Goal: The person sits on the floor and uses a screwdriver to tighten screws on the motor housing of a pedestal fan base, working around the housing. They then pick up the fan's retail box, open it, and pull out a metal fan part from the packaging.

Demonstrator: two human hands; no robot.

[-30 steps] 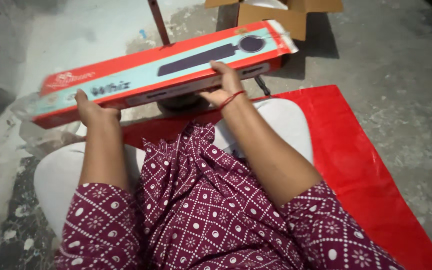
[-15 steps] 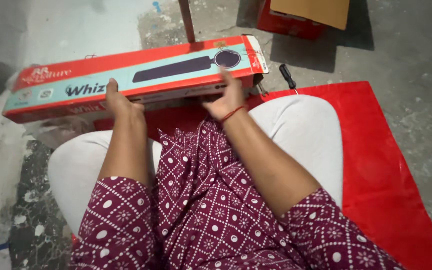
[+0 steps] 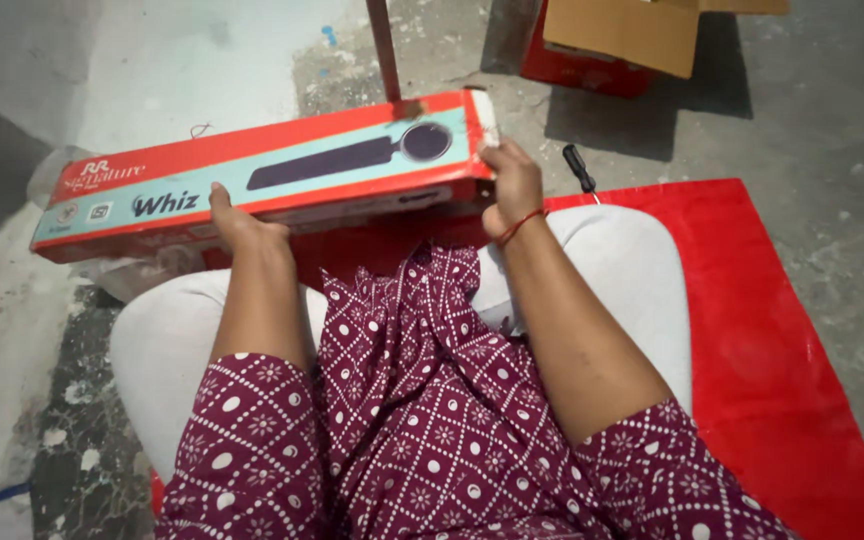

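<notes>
**Asker:** Long carton first: where is it, and what does it look like?

**Describer:** Long carton (image 3: 262, 180) is a narrow red box with a pale blue panel showing a dark fan blade. It lies crosswise in front of the seated person's knees, its left end lower than its right, over the grey concrete floor (image 3: 832, 110).

**Asker:** How are the hands placed on it?

**Describer:** The left hand (image 3: 242, 225) presses on the carton's near edge left of its middle, fingers curled over the top and closed on the edge. The right hand (image 3: 512, 180) wraps around the carton's right end, fingers closed on the corner; a red thread circles that wrist.

**Asker:** What lies around the carton?

**Describer:** Just right of the carton's right end, a screwdriver (image 3: 580, 170) with a black handle lies on the floor. Below the carton, a red mat (image 3: 782, 330) spreads under the person's legs. Beyond the carton's far edge, a thin dark red rod (image 3: 384, 50) stands up. Farther beyond and to the right sits an open brown cardboard box (image 3: 622, 35).
</notes>
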